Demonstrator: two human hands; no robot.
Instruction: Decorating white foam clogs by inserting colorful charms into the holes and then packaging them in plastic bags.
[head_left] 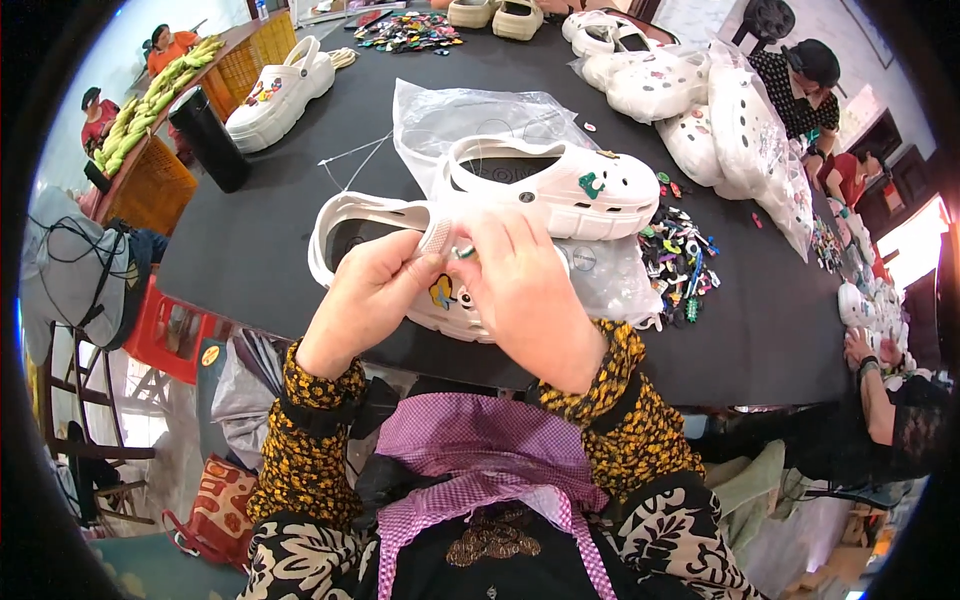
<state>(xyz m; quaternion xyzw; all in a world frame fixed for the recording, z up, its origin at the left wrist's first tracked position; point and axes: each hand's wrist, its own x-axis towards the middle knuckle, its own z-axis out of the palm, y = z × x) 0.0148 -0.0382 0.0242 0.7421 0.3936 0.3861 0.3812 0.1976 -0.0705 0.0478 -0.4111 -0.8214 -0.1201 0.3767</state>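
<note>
A white clog point(350, 225) lies on its side at the near edge of the black table point(770, 330). My left hand point(375, 290) grips its toe part from the left. My right hand point(520, 285) presses a small green charm point(464, 253) against the clog's front, beside a yellow charm point(441, 291) fixed there. A second white clog point(545, 180) stands just behind, with a green charm point(592, 184) on its top. It rests on a clear plastic bag point(470, 115).
A heap of small coloured charms point(680, 260) lies right of my hands. Bagged white clogs point(730, 120) are piled at the back right, a black bottle point(210, 140) and another clog point(280, 95) at the left. Other people sit around the table.
</note>
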